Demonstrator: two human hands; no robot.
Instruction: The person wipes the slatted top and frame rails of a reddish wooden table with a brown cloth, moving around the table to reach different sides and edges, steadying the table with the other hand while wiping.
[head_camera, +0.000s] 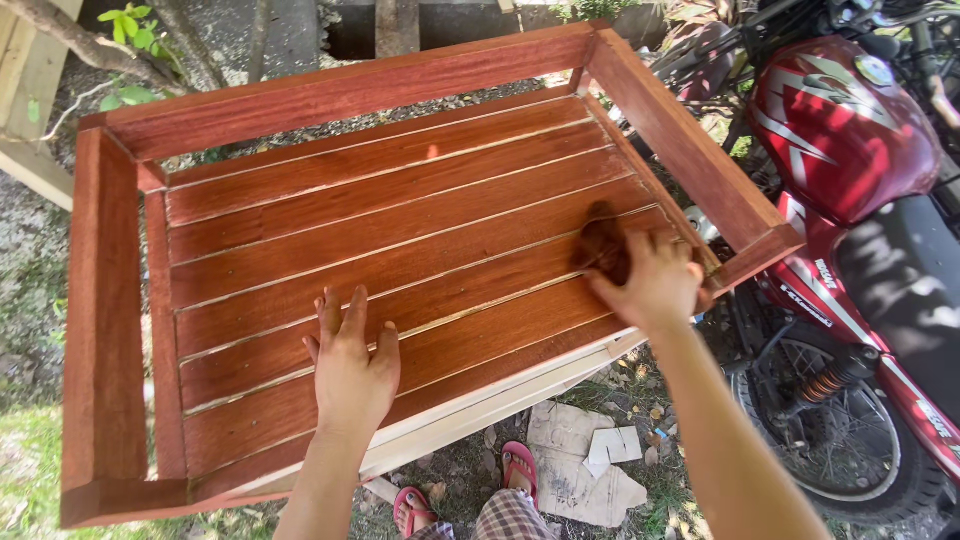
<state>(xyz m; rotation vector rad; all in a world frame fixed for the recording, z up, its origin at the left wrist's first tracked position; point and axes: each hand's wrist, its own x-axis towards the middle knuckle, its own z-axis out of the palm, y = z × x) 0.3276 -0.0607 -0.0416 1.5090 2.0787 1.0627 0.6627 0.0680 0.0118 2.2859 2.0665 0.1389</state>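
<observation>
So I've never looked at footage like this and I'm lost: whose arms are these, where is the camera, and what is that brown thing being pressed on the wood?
The one picture comes from a camera worn on a person's head, looking down at their own bare arms. The left hand lies flat on a reddish slatted wooden furniture frame. The right hand presses a dark brown rag onto a slat near the frame's right side. Beside it stands a red motorcycle. Below, sandalled feet stand on the ground near cardboard scraps.

bench (400, 230): wood, reddish glossy stain | rag (603, 245): brown cloth | motorcycle tank (835, 125): glossy red
</observation>
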